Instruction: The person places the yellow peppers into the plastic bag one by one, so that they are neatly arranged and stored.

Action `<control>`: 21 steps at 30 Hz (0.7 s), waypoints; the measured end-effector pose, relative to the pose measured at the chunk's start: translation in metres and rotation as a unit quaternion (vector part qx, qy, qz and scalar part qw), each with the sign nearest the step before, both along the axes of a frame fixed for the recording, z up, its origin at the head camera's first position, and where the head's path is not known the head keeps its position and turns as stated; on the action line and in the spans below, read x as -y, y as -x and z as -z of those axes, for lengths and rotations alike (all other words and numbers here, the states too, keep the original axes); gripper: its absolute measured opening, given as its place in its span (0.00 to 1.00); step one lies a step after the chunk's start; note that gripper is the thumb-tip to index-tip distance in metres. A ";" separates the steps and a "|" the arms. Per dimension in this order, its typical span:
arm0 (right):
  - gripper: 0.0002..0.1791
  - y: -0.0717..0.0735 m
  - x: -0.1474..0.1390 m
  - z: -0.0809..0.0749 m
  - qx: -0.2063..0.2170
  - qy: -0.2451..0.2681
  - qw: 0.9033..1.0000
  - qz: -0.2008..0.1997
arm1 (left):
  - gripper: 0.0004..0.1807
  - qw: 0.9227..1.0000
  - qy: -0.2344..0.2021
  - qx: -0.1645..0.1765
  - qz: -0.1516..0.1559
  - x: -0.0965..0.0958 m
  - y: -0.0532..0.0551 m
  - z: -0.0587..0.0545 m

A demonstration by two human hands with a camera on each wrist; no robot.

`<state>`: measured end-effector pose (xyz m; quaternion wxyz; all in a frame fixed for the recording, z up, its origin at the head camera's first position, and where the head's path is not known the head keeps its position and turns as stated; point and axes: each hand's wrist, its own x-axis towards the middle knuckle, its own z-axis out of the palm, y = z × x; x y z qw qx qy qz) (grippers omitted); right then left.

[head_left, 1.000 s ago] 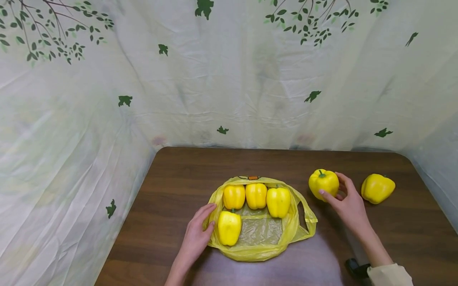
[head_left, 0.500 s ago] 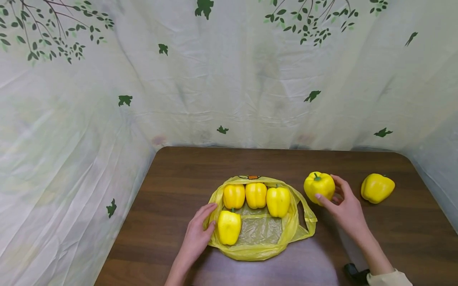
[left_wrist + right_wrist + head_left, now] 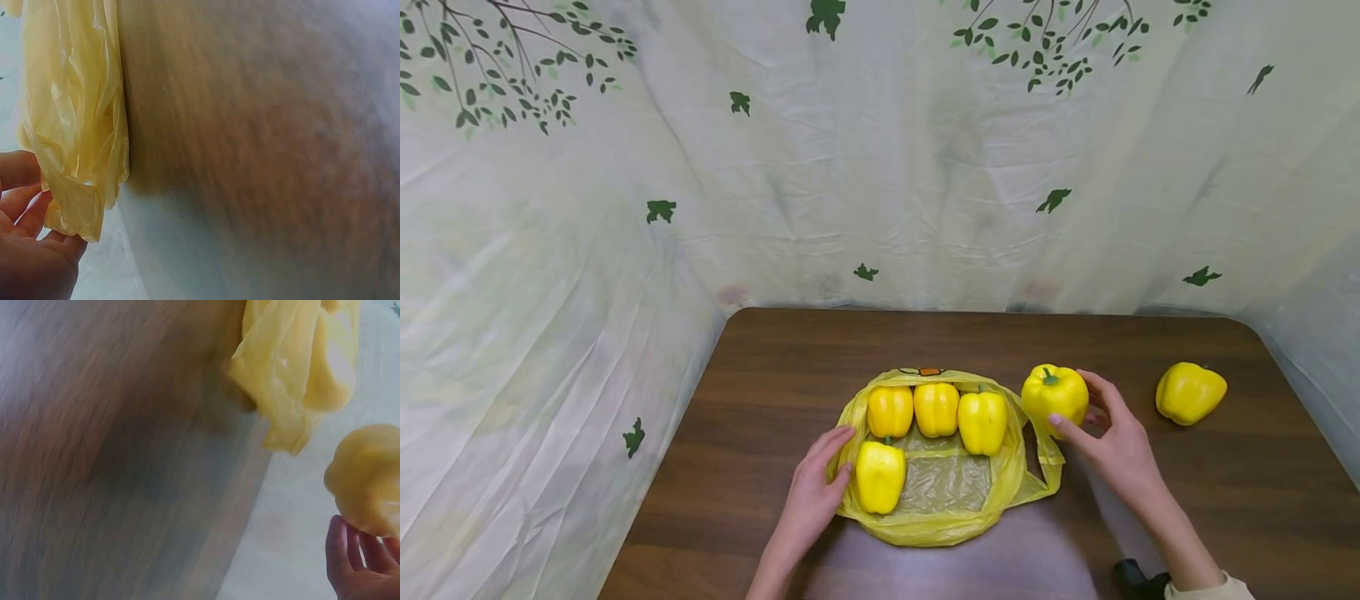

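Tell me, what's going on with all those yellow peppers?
A person's right grip holds one pepper near the right side of the open yellow bag, not yet inside. The left grip holds the bag's left edge. Four more peppers lie in the bag, and another pepper sits on the table, farther right.

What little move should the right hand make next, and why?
Probably carry the pepper a little left, over the bag: the right hand holds it near the bag's right edge, and beside the four peppers inside, the near right part shows bare.

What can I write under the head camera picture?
Right hand holds a pepper, left hand a bag with four more.
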<state>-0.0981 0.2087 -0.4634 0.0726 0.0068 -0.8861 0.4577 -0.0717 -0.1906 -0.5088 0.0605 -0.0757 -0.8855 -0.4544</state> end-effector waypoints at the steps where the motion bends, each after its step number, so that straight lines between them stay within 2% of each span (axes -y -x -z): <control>1: 0.42 -0.001 0.002 -0.001 0.003 -0.001 1.000 -0.003 | 0.27 1.000 0.000 -0.001 0.000 0.000 0.000 0.000; 12: 0.40 -0.008 0.017 -0.005 0.047 0.053 0.996 -0.051 | 0.28 1.000 0.003 -0.010 0.000 0.000 0.000 0.001; 21: 0.40 -0.010 0.031 -0.004 0.037 0.101 0.990 -0.092 | 0.28 1.000 -0.003 -0.003 -0.001 0.000 0.000 0.000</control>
